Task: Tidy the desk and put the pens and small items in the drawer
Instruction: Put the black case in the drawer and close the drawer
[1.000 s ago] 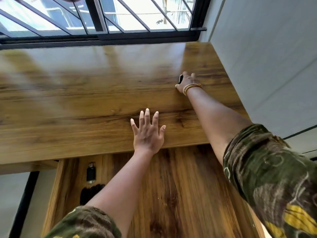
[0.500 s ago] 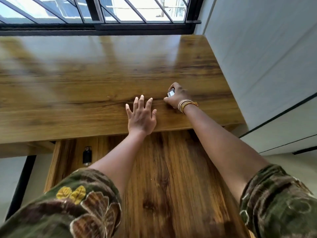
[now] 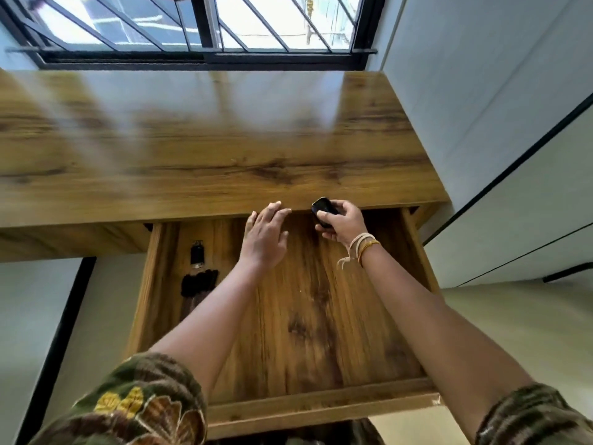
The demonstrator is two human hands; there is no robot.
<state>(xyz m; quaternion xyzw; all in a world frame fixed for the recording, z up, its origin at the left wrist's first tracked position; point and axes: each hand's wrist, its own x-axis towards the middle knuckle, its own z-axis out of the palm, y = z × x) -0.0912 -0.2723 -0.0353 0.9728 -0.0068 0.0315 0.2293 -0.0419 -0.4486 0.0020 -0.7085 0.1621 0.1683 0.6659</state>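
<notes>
Head view looks down on a wooden worktop (image 3: 192, 149) below a barred window (image 3: 199, 27), with the drawer (image 3: 321, 403) pulled out from under its front edge.

Right hand (image 3: 345, 224): fingers closed round a small black device (image 3: 322, 209), glossy and rounded, held just over the drawer's back end and close under the worktop's front edge. What the device is cannot be determined. Cord bands (image 3: 361, 247) sit on that wrist.

Left hand (image 3: 264, 237): fingers spread and relaxed, holding nothing. Its fingertips reach to the worktop's front edge; contact with the edge cannot be confirmed.

Drawer contents: along the left side lie a small dark bottle-like item (image 3: 197, 253) and, just nearer the drawer front, a cluster of dark pens (image 3: 199, 282). The rest of the drawer floor is bare wood. No loose items show on the visible worktop.

Step in hand, by judgement: stowing the device, seemingly the last loose item within sight, so the task appears close to done.

Next move calls for lowering the device onto the bare drawer floor, letting go with the fingers low so it does not knock or slide, then drawing both hands clear and pushing the drawer shut from its front.

Markings: no brand, label or writing is legible on the device, the drawer items or the furniture. The sleeves (image 3: 134, 406) carry a patterned print only.
</notes>
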